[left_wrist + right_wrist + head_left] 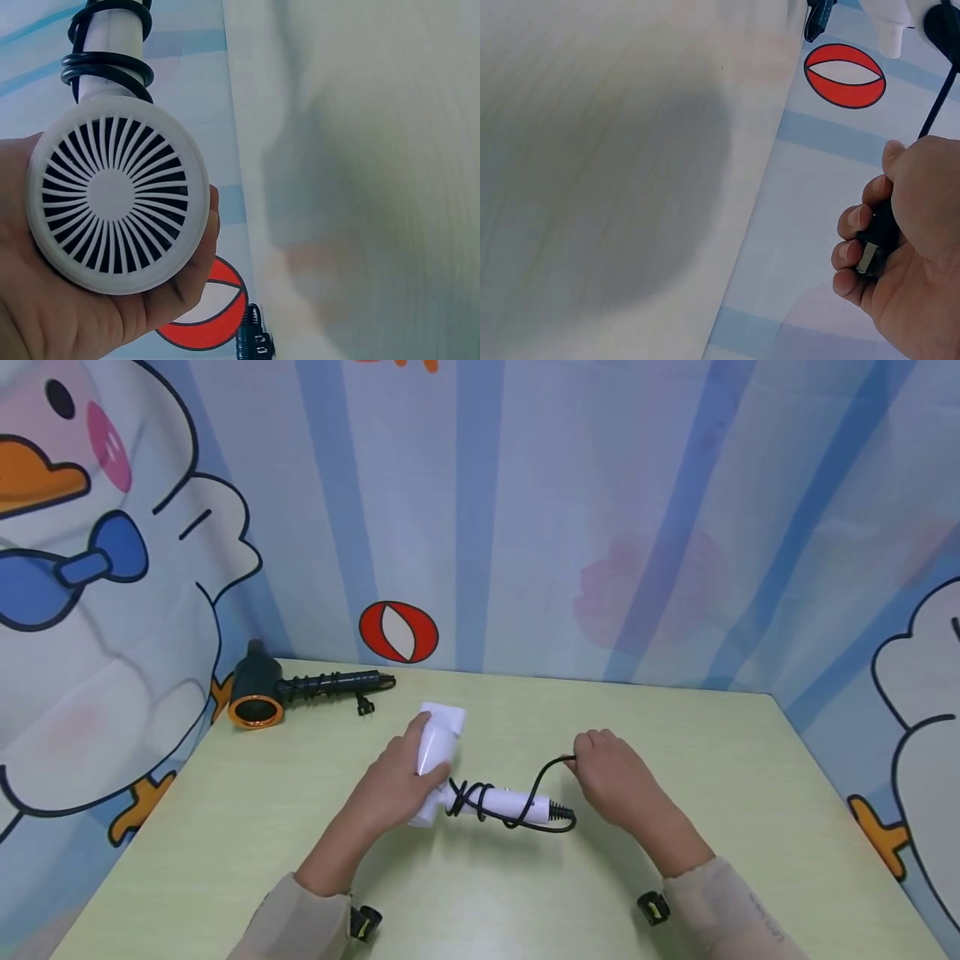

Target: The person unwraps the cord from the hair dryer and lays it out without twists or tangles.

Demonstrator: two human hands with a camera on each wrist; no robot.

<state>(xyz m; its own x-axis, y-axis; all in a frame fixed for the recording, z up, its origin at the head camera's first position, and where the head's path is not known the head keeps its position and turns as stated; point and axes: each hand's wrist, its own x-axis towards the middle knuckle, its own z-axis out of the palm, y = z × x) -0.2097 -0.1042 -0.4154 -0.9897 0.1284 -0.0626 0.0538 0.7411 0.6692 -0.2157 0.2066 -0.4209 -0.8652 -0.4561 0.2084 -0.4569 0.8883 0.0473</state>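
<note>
A white hair dryer (438,750) is in my left hand (392,783), which grips it round the barrel, thumb on the near side. The dryer's round slotted intake grille (112,193) faces the left wrist camera. Its handle (536,807) points right, with a black cord (480,802) looped round it. From the handle's end the cord rises to my right hand (617,783), held to the right of the dryer. In the right wrist view, curled fingers hold the cord's black plug (880,238), with a metal prong showing; part of the plug is hidden in the palm.
A black hair dryer with an orange ring (257,706) lies at the table's back left corner, cord wound on its handle. The pale table (750,777) ends at a cartoon-printed curtain (525,527) behind and on both sides.
</note>
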